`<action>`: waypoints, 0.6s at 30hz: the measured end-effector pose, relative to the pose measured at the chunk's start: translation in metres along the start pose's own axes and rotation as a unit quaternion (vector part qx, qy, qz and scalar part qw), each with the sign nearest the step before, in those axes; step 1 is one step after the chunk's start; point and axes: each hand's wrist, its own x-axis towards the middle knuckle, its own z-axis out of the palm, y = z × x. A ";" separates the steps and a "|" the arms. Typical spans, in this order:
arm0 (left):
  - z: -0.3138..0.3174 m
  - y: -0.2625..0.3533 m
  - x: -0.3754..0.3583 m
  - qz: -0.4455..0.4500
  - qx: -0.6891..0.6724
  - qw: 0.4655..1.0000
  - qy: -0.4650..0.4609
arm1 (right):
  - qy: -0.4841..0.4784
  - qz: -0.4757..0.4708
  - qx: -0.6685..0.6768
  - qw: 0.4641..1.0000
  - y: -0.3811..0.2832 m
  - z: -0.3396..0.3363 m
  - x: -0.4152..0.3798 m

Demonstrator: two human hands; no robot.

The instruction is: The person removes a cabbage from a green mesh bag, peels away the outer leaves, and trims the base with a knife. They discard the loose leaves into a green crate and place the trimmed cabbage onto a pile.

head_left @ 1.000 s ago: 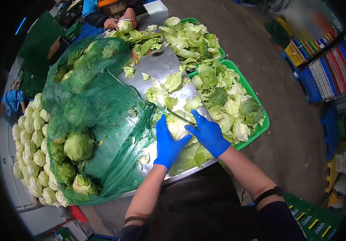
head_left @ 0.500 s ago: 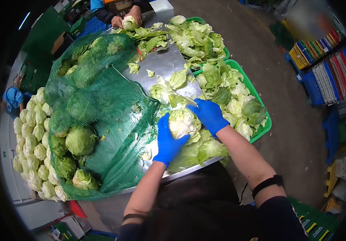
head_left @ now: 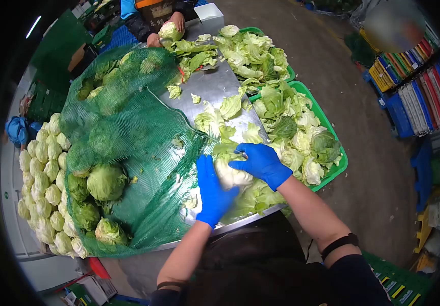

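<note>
Cupping the lettuce head (head_left: 230, 176) from the near L side, the L hand (head_left: 212, 194) has its gloved fingers wide & extended along it, prob. to stop it rolling. R hand (head_left: 263, 166) comes in at the far R side, fingers bent & fairly narrow; can't tell if they grip a leaf, a tool or nothing. W/ hands on opp. sides, the round head looks braced btwn them.

Head sits near the front edge of the metal desk (head_left: 207, 84), close to the body, prob. b/c that saves reach. Loose leaves (head_left: 260, 196) lie just beside it, prob. a bit of cushion. More torn leaves (head_left: 212, 120) lie beyond it.

R of the desk, a green crate (head_left: 344, 159) heaped w/ leaves is set right alongside, prob. for a short throw; 2nd crate (head_left: 254, 30) is farther up, same side. On the L, green mesh netting (head_left: 148, 112) drapes over whole heads, prob. keeping them bunched; one big head (head_left: 106, 182) is near its edge. Far L, pale heads (head_left: 41, 168) are stacked in a close pile, prob. so they don't roll.

Across the desk, a co-worker's hands (head_left: 177, 20) are at another head (head_left: 171, 31), near a white box (head_left: 211, 16).
</note>
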 end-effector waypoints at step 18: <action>-0.002 0.025 0.002 0.061 0.133 0.983 -0.111 | -0.026 0.141 0.225 0.964 0.047 0.045 0.002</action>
